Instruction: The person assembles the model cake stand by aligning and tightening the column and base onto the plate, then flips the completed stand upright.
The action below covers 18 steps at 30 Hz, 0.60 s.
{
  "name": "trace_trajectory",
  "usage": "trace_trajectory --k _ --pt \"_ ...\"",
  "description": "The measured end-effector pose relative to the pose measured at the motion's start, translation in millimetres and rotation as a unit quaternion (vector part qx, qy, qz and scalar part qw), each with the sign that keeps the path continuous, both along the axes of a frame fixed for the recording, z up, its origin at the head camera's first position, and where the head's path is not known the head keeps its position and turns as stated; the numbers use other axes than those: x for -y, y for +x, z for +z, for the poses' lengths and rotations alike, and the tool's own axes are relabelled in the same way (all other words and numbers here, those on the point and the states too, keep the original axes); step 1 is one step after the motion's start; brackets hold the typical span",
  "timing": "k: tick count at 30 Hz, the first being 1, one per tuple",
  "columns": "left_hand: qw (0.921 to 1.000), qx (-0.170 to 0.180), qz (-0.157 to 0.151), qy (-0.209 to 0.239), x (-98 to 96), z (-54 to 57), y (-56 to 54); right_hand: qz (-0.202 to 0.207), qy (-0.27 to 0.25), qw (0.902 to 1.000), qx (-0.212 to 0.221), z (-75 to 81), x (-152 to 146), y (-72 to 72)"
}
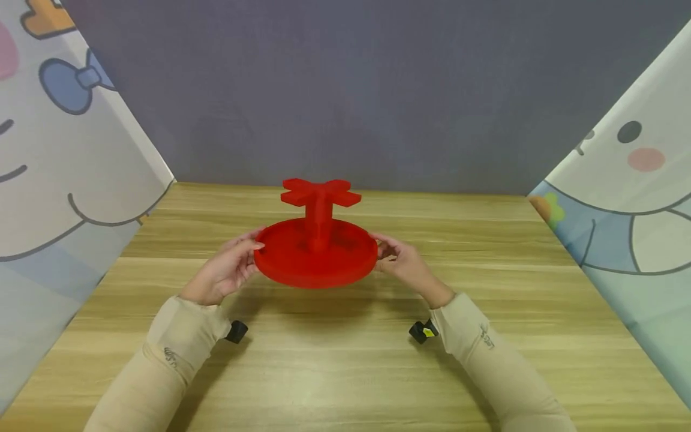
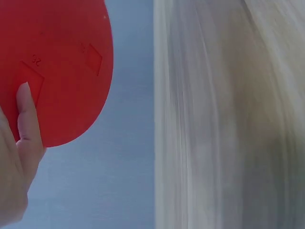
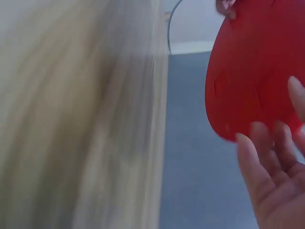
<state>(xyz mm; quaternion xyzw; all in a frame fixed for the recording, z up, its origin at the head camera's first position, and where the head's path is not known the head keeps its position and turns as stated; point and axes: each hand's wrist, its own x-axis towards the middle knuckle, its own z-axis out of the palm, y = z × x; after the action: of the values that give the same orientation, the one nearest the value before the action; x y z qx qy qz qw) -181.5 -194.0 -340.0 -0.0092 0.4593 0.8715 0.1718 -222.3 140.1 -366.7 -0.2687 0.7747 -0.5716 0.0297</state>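
Observation:
A red round tray (image 1: 281, 264) with a low rim is held up over the table, its shadow falling on the wood below. From its middle rises a red post (image 1: 318, 222) topped by flat arms spread like a cross. My left hand (image 1: 229, 270) grips the rim on the left, thumb on top and fingers beneath. On the opposite side my right hand (image 1: 405, 261) holds the rim between thumb and fingers. Diamond-shaped recesses show on the tray's underside (image 2: 71, 109) in the left wrist view, where a left finger (image 2: 29, 119) lies against it.
The wood-grain table (image 1: 345, 372) spreads under both arms. A grey-blue wall panel (image 1: 345, 90) stands behind it, and cartoon-printed sheets hang at the left (image 1: 65, 156) and right (image 1: 621, 174). Black wrist devices (image 1: 236, 332) jut from beneath the sleeves.

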Motion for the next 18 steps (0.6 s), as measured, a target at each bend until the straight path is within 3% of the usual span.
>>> trace_trajectory --k 2,4,6,10,14,16,18 --pt "1.0000 -0.003 -0.003 0.003 0.9 0.5 1.2 -0.010 0.022 0.9962 -0.084 -0.8 0 -1.8" --pt "1.0000 0.001 -0.002 0.000 1.6 0.5 2.5 -0.006 0.021 0.9845 -0.174 -2.7 2 -3.7" --pt "1.0000 0.009 -0.001 -0.003 2.2 -0.2 3.4 0.002 0.011 0.9609 -0.277 -5.4 3 -5.7" --pt "0.9995 0.030 0.006 -0.008 2.9 -1.1 4.3 0.011 -0.021 0.8952 -0.445 -8.2 8 -8.3" --pt "0.9996 0.022 0.001 -0.016 2.0 0.8 3.1 0.006 -0.033 0.8435 -0.536 -7.6 13 -9.3" --pt "0.9996 0.016 -0.002 -0.021 1.3 2.2 2.6 -0.002 -0.031 0.8243 -0.565 -7.2 14 -9.5" --pt "0.9996 0.015 -0.004 -0.024 0.8 2.9 2.1 -0.009 -0.028 0.8121 -0.583 -6.7 15 -9.1"
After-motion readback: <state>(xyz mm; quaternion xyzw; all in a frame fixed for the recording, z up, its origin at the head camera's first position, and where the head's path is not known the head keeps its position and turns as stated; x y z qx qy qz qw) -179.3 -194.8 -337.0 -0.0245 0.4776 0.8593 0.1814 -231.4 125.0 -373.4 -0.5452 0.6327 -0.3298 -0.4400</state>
